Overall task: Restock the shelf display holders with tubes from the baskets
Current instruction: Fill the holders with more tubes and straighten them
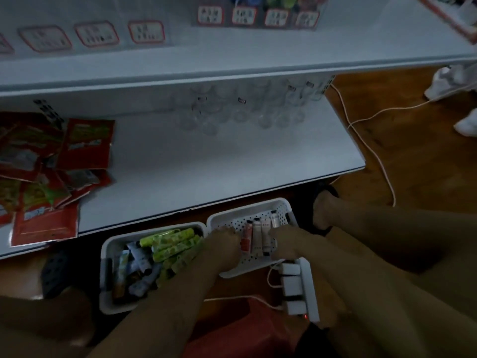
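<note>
Two white baskets stand on the floor below the shelf. The right basket point(224, 218) holds a few pink and red tubes point(259, 235) lying side by side. My left hand point(223, 245) reaches into it and its fingers curl at the red tube on the left of the row. At the right end of the row my right hand point(285, 242) closes on a pink tube. The left basket point(105, 257) is full of lime-green and white tubes point(170, 248). Clear display holders point(245, 109) stand at the back of the white shelf point(206, 161).
Red snack packets point(46, 164) lie heaped on the shelf's left part. A white power strip point(299, 290) with plugged adapters lies right of the baskets, and its white cable point(371, 148) runs over the wooden floor. Someone's white shoes point(454, 86) are at the far right.
</note>
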{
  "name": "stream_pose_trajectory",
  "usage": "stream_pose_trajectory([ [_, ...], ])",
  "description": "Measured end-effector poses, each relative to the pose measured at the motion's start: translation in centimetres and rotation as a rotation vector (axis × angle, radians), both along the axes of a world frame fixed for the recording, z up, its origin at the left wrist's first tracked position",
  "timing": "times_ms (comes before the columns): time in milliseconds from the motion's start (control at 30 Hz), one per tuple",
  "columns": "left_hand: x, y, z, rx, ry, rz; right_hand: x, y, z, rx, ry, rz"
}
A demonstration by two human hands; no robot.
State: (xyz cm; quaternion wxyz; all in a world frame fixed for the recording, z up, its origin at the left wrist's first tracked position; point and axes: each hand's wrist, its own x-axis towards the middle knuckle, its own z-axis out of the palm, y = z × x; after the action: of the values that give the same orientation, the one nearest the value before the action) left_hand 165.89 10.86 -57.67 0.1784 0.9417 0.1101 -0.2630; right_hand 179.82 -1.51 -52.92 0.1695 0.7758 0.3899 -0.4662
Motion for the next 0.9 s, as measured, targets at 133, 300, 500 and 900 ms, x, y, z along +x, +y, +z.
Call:
stream_pose_trajectory([
  [133,2.1,-2.3,-1.8,-0.093,0.035,0.076,-1.3,-0.1,-4.9,0.009,-0.012,-0.042],
  [300,2.7,-3.3,-4.8,-0.145,0.135,0.163,-2.7,0.4,-8.5,0.058,0.024,-0.146],
  [500,2.3,-2.5,-7.2,-0.198,0.07,0.168,-1.1,0.8,-11.0,0.01,0.125,-0.209],
  [900,4.2,-2.1,-7.5,-0.335,0.247,0.457,0.1,0.0,-12.1,0.233,-0.129,-0.28],
])
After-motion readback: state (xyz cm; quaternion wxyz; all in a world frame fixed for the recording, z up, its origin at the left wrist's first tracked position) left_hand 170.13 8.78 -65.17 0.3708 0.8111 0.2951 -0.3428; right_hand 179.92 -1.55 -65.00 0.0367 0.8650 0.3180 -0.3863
